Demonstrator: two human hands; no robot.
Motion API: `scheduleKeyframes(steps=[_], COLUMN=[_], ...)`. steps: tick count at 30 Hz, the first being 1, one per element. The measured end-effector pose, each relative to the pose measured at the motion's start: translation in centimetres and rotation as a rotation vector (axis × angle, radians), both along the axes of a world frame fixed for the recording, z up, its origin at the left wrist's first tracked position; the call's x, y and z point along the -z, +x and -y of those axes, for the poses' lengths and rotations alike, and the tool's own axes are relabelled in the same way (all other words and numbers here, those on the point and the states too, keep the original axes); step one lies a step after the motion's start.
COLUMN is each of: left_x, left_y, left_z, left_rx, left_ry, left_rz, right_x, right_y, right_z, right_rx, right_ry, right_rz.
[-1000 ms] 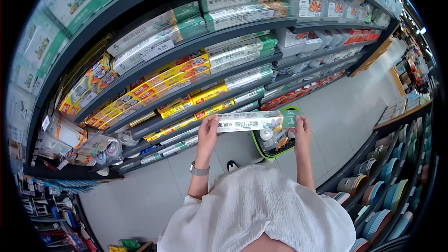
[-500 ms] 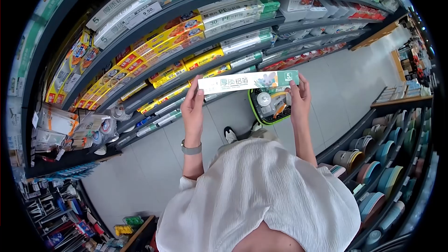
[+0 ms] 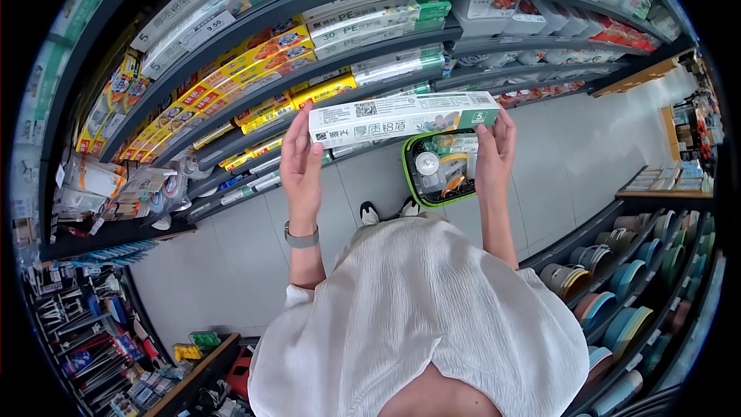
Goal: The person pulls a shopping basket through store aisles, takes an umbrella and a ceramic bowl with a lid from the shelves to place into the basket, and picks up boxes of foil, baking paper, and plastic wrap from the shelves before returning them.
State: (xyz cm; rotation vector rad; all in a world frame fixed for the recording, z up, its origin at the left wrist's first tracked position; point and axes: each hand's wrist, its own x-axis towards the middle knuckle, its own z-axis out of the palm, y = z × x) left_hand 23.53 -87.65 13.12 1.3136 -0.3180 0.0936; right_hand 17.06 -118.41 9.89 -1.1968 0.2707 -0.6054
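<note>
Though long, one box [image 3: 403,125] between two hands [image 3: 301,174].

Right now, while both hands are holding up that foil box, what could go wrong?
The aluminium foil box might slip, because the left hand and right hand hold it only near its ends. Also, a step forward could bump the green-rimmed basket, which stands close to the shoes.

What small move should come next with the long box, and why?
Perhaps tip the long box slightly so its QR code faces the eyes more squarely: that side, also carrying small print, shows at a slant, and the left hand and right hand hold both ends.
</note>
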Motion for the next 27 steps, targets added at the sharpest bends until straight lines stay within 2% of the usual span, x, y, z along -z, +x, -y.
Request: scheduleKeyframes(steps=[4, 10, 17, 23, 27], left_x=[-0.8, 1.7, 0.7, -0.2, 1.7], left_y=[-0.3, -0.1, -2.2, -4.0, -4.4], left_z=[2.1, 2.8, 1.4, 0.7, -0.4], left_rx=[-0.065, -0.361, -0.511, -0.581, -0.673], left_ry=[0.007, 0.03, 0.012, 0.119, 0.128], left_rz=[0.0, -0.268, -0.25, -0.15, -0.17], right_x=[-0.1, 0.9, 1.6, 1.1, 2.5], right_y=[0.2, 1.2, 3.5, 4.9, 5.6], right_z=[1.7, 2.9, 2.0, 0.2, -1.0], right_rx=[-0.007, -0.072, -0.189, -0.228, -0.236], right_ry=[0.044, -0.035, -0.039, -0.032, -0.066], right_rz=[0.035, -0.101, -0.184, -0.187, -0.256])
